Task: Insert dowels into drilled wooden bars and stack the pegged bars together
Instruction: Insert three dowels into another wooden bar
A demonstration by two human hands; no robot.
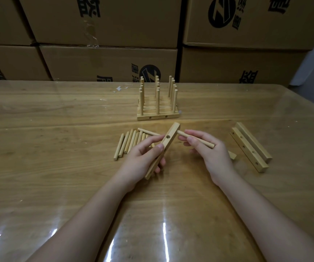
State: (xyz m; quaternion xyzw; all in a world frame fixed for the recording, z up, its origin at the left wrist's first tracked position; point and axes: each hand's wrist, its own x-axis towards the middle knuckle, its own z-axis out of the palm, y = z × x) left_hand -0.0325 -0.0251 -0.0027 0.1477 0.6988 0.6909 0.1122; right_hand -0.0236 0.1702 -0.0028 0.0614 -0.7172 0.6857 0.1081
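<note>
Your left hand (143,156) grips a drilled bar (173,132), tilted over the middle of the table (57,176). Your right hand (211,154) pinches a dowel (208,144), tip at the bar's side. The pegged stack (158,116) stands nearer the far edge.

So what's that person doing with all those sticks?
A person is pegging bars. The left hand holds a pale drilled wooden bar, tilted; the right hand pinches a round wooden dowel, its tip by the bar's far end. The hole that shows is empty. Pegged bars stand stacked behind; loose dowels and spare bars lie nearby.
</note>
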